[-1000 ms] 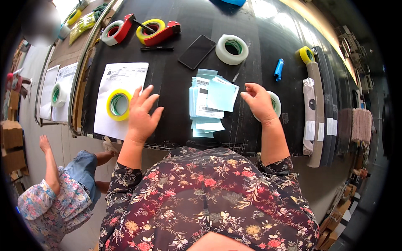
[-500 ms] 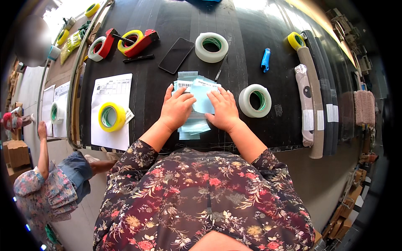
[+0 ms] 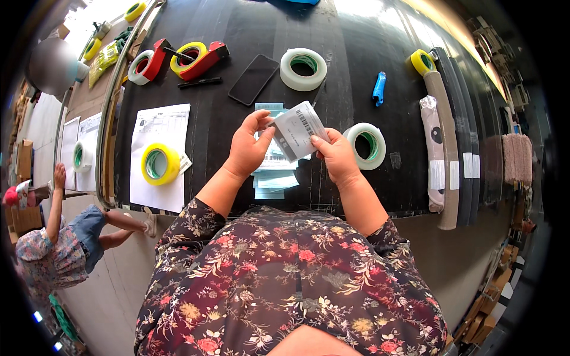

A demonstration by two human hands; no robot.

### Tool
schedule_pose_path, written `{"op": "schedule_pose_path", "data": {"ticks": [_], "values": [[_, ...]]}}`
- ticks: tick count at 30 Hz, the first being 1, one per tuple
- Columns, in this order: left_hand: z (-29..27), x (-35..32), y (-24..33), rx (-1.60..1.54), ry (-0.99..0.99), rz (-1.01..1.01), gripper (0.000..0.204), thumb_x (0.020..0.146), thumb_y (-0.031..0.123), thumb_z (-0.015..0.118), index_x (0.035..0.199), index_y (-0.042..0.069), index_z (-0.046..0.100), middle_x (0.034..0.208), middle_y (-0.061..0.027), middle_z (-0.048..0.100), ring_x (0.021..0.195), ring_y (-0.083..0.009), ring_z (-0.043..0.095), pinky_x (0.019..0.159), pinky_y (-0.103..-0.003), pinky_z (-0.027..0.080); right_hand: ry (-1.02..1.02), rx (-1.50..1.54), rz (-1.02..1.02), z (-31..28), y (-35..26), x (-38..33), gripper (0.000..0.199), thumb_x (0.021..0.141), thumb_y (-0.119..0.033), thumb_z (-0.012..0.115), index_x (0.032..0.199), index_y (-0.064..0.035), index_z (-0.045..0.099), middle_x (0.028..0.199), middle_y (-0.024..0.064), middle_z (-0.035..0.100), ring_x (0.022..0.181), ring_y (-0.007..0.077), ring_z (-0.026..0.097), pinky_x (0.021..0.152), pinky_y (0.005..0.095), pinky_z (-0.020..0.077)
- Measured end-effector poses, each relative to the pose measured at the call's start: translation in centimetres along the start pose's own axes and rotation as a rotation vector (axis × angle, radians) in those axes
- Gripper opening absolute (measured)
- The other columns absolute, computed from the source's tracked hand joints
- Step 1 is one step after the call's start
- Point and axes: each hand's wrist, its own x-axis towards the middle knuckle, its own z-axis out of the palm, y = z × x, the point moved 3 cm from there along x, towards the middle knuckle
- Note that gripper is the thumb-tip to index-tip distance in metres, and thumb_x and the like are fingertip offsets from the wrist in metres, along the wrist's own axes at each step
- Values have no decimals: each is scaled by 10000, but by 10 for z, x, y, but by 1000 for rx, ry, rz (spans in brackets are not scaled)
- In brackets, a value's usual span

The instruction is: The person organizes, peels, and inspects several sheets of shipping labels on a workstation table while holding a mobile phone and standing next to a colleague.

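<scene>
Right hand [image 3: 339, 156]: tape roll [image 3: 380, 146] blocks rightward — gap beyond (before long rolls [image 3: 444, 151]).

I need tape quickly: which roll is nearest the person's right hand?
The clear roll immediately right of the right hand; all other rolls, including the clear one beside the phone, lie farther from it.

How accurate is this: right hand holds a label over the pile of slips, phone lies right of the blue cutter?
One slip: the phone lies left of the blue cutter, per the head view. The right hand does hold a label over the pile of slips.
</scene>
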Motion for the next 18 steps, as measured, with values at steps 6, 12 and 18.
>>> {"op": "schedule_pose_path", "data": {"ticks": [6, 12, 18], "values": [[-1, 0, -3, -392, -27, -331, 421, 893, -1, 606, 1285, -30, 457, 1037, -87, 614, 935, -132, 597, 873, -265, 496, -19, 216, 242, 9, -2, -10, 222, 889, -150, 647, 1068, -20, 626, 961, 38, 661, 812, 98, 575, 736, 241, 458], [-12, 7, 2, -331, -17, -411, 410, 889, 24, 625, 1273, -26, 491, 1014, -55, 614, 938, -117, 591, 875, -243, 484, -318, 137, 315, 39, -7, -37, 383, 840, -186, 693, 1162, 5, 612, 1060, 64, 674, 916, 128, 609, 757, 253, 454], [-20, 21, 18, -211, -361, -471, 450, 872, -8, 631, 1303, -50, 508, 987, -45, 628, 922, -110, 605, 870, -251, 497, -495, 371, 350, 40, 8, -39, 455, 885, -296, 652, 1222, -7, 557, 1151, 90, 644, 902, 117, 608, 674, 233, 449]]}}
